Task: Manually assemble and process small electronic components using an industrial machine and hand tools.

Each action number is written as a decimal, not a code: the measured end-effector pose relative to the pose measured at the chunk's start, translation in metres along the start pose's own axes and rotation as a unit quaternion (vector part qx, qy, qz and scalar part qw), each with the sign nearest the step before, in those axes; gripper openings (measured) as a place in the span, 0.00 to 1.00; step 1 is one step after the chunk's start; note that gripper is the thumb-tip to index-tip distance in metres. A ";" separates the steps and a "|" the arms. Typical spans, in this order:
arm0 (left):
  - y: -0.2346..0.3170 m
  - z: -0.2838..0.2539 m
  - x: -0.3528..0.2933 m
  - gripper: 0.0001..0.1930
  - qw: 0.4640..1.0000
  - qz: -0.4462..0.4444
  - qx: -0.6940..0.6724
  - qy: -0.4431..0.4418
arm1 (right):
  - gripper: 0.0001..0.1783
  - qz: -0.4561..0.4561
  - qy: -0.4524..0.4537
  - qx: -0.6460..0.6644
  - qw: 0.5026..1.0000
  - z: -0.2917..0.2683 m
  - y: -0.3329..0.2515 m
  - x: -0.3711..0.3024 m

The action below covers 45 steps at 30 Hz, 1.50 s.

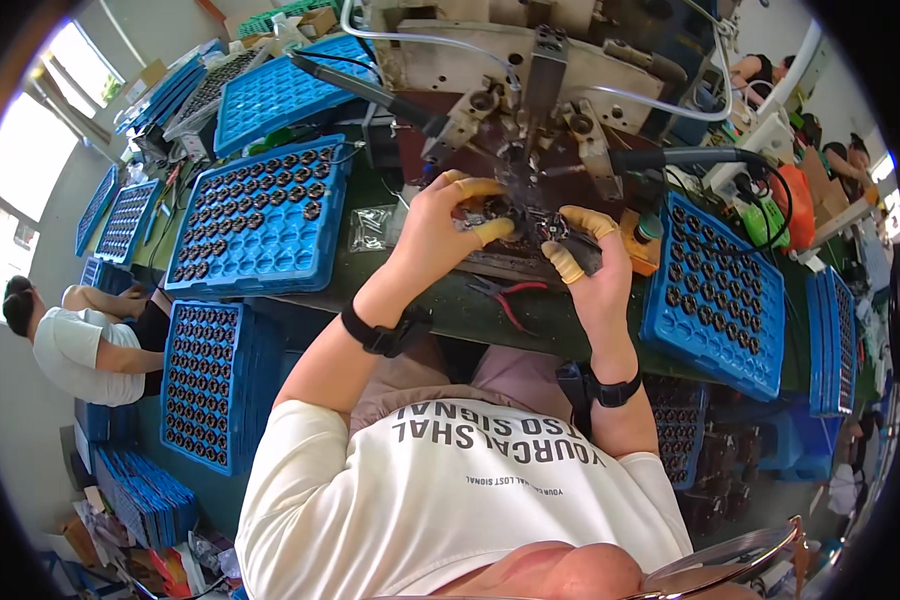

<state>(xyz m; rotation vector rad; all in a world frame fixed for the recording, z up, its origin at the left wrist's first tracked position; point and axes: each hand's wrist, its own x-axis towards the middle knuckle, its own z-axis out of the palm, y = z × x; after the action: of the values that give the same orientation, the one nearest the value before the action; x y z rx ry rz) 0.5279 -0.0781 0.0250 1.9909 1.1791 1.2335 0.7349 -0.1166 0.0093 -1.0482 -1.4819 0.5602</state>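
Note:
At the middle of the bench machine [545, 80], both my hands are close together under its upright head. Yellow finger covers sit on several fingertips. My left hand [438, 228] curls thumb and forefinger round a small dark ring-shaped motor stator [494, 208], partly hidden by the fingers. My right hand [595, 262] is closed, thumb against forefinger, at a second small dark stator [550, 229] with pale bits on its face. A pair of red-handled pliers [510, 298] lies on the bench just below the hands.
Blue trays of stators stand left [320, 262] and right [710, 340] of me, with more trays [232, 400] stacked below left. Black hoses [370, 90] reach the machine from both sides. A small clear bag [372, 228] lies by my left wrist. A person [90, 345] sits far left.

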 end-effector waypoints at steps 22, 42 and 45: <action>-0.020 0.011 0.030 0.22 0.983 0.137 0.023 -0.117 | 0.22 0.051 -0.027 -0.021 0.998 -0.054 0.056 -0.074; -0.009 -0.003 0.026 0.19 0.989 0.035 0.023 -0.139 | 0.20 0.056 -0.051 -0.038 0.996 -0.029 0.008 -0.056; -0.005 0.008 0.017 0.16 0.988 0.136 0.043 -0.064 | 0.21 0.040 -0.057 -0.041 0.997 -0.021 0.002 -0.046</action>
<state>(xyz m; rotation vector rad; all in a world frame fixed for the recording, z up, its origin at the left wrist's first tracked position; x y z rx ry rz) 0.5361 -0.0603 0.0249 2.3190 0.9351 1.1762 0.7520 -0.1592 -0.0125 -1.1590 -1.5785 0.6286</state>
